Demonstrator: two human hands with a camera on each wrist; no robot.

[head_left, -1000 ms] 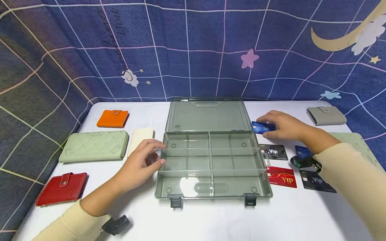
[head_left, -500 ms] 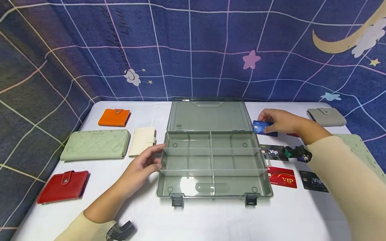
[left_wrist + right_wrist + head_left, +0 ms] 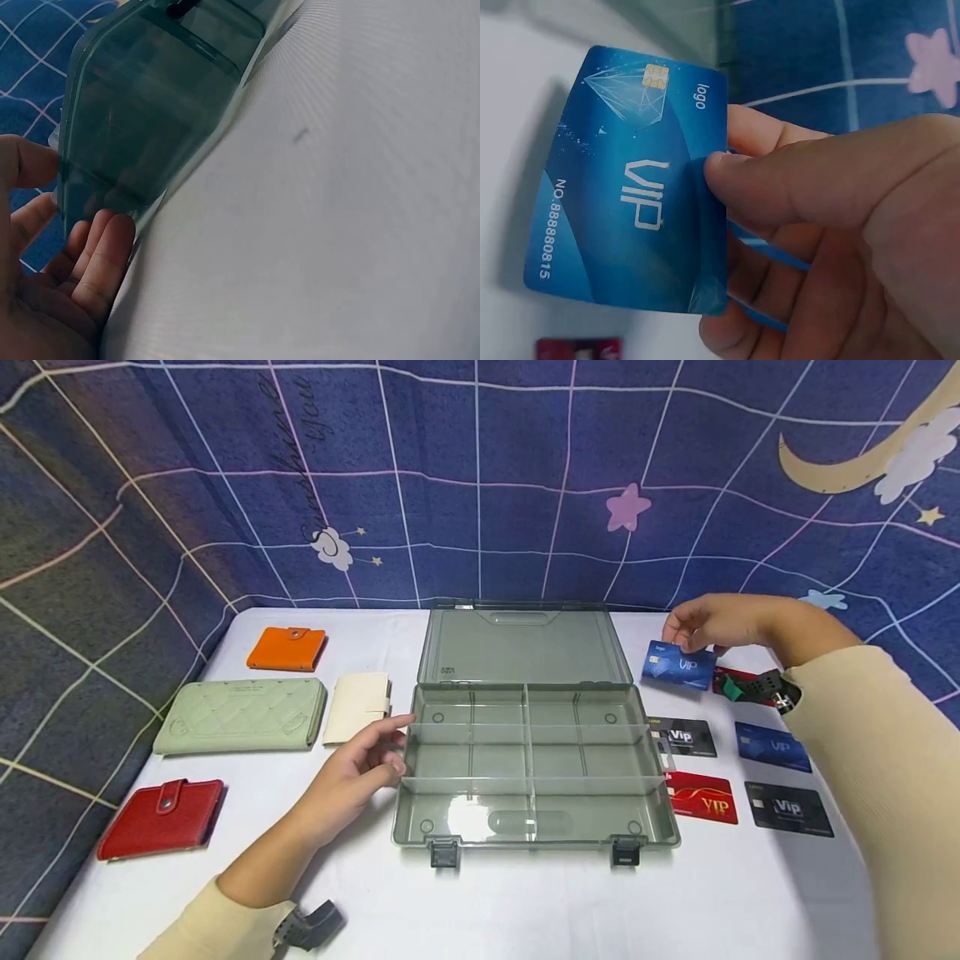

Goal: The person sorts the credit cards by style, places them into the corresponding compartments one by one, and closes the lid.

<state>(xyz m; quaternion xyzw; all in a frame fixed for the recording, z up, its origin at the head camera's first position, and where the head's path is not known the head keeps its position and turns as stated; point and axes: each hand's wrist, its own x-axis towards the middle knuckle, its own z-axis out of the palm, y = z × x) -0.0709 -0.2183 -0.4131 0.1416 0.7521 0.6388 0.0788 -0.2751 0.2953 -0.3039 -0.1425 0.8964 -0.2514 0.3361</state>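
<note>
A: Start with the big things. What's on the worktop (image 3: 525, 910)?

B: A grey see-through organizer box (image 3: 528, 760) sits in the middle, lid laid back flat, and every compartment I can see is bare. To its left lie 4 wallets: a long green wallet (image 3: 240, 716), a red wallet (image 3: 161, 818), an orange wallet (image 3: 287, 648) and a cream wallet (image 3: 358, 697).

A: And the hands?

B: The left hand (image 3: 352, 777) rests against the box's left wall, fingers nearly straight, holding nothing. The right hand (image 3: 720, 620) is lifted off the worktop to the right of the lid, its grip pinched on a blue VIP card (image 3: 678, 664), thumb on the face and fingers behind.

A: So how far along is it?

B: Barely begun, I'd judge. 1 card is in the air and none is in the box. At least 5 cards lie right of it: 2 black cards (image 3: 684, 737), 2 red ones (image 3: 701, 797) and another blue card (image 3: 772, 746).
</note>
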